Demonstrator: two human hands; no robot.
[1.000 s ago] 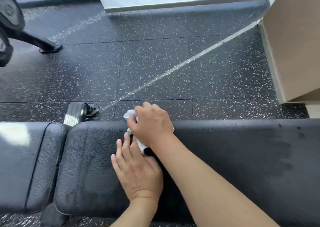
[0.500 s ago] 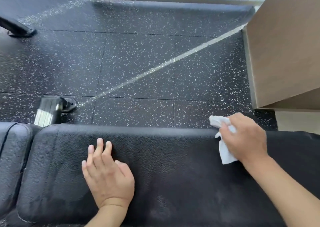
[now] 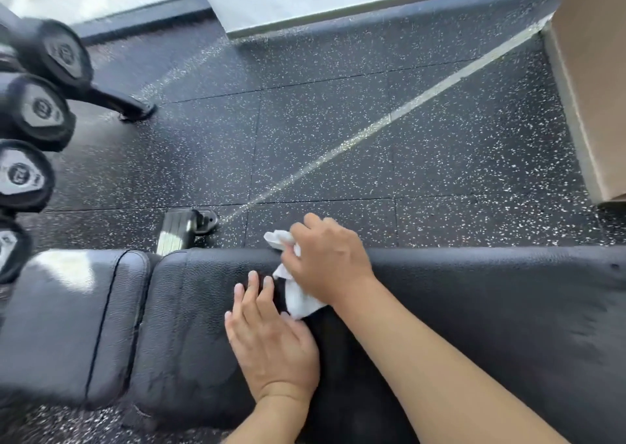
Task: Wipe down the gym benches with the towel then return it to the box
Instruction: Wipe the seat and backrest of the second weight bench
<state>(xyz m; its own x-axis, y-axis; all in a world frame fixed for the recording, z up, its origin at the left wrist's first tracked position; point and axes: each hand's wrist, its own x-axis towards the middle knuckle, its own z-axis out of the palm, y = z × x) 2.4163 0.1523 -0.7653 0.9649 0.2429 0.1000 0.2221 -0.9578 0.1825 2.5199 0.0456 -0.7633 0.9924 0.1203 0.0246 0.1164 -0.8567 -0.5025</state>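
R hand (image 3: pixel 330 260) is bunched around a crumpled white cloth towel (image 3: pixel 299 299), pressing it on the long black textured-vinyl bench pad (image 3: pixel 491 314) near its far edge. L hand (image 3: pixel 271 338) lies flat, fingers spread, holding nothing, on the pad just beside the towel. Black round-ended dumbbells (image 3: pixel 32 111) at far left carry pale end labels, too blurred to read. Tan cardboard box (image 3: pixel 592 70) stands at upper right.
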